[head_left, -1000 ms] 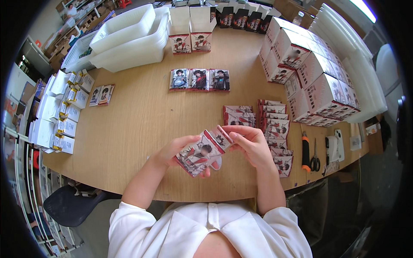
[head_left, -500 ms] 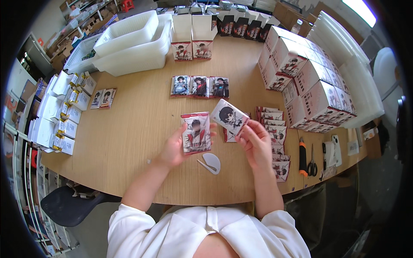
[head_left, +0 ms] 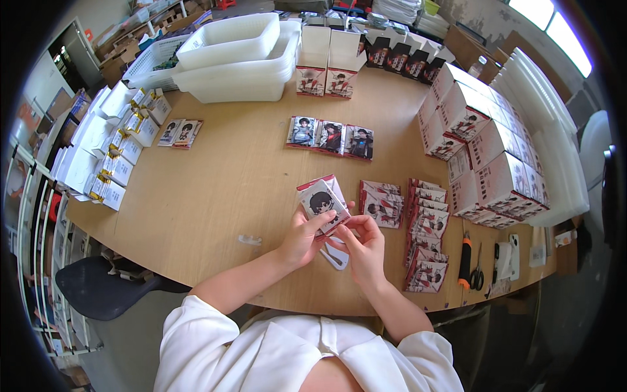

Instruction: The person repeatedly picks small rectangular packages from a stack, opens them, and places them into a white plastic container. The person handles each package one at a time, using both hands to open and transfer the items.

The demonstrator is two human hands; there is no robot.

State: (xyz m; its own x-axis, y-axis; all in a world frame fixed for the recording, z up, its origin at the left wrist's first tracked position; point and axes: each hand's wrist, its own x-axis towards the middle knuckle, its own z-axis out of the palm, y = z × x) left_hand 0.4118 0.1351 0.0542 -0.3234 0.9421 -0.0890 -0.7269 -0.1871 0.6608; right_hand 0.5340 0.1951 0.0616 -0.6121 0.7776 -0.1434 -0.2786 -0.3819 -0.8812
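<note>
My left hand (head_left: 302, 240) is closed round a red-and-white foil card packet (head_left: 332, 181), with a chibi-figure card (head_left: 318, 198) lying on top under the thumb. The fingers of my right hand (head_left: 366, 245) are bent in a pinch at the lower right corner of the card and packet. Partly hidden below the hands lies a white rounded plastic piece with a thin stick (head_left: 337, 257). To the right are a small pile of packets (head_left: 381, 204) and a long overlapping column of packets (head_left: 428, 225). Three picture-fronted packs (head_left: 330, 136) lie in a row farther off.
Two chibi cards (head_left: 179, 133) lie left, near white boxes with gold packets (head_left: 117, 166). White baskets (head_left: 228, 85) and two open boxes (head_left: 326, 78) stand at the back. Stacked boxes (head_left: 490, 144) fill the right, above an orange-black tool (head_left: 465, 261), scissors (head_left: 478, 269) and a white phone-like object (head_left: 514, 256).
The chibi card has moved from my right hand onto the packet in my left. Both hands have come together. The view has shifted, so the table things sit farther right.
</note>
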